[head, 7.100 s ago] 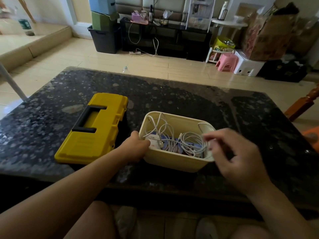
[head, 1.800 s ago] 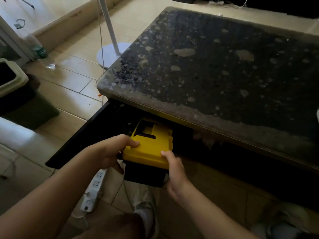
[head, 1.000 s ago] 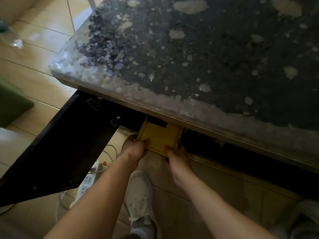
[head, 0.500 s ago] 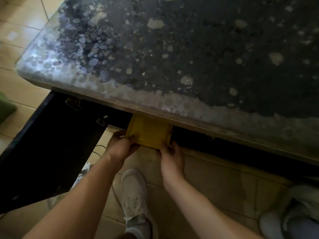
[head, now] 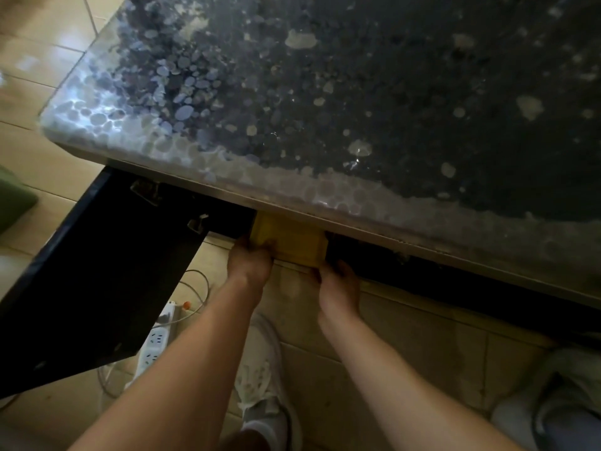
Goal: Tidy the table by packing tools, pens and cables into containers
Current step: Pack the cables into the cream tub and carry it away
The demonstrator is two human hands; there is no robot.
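Observation:
The yellow toolbox (head: 294,242) lies mostly under the dark speckled table top (head: 357,92), inside the cupboard below it; only its near end shows. My left hand (head: 248,263) grips the box's left near corner with fingers curled over the edge. My right hand (head: 338,281) holds the right near corner, fingertips against the box. The rest of the box is hidden by the table edge.
A black cupboard door (head: 97,271) stands swung open to the left. A white power strip (head: 154,346) with a grey cable lies on the tiled floor below it. White shoes (head: 260,379) stand under my arms. A green bin (head: 14,203) is at far left.
The toolbox went from the table top down into the cupboard under it. Over the last second both hands have pushed it further in, so less yellow shows.

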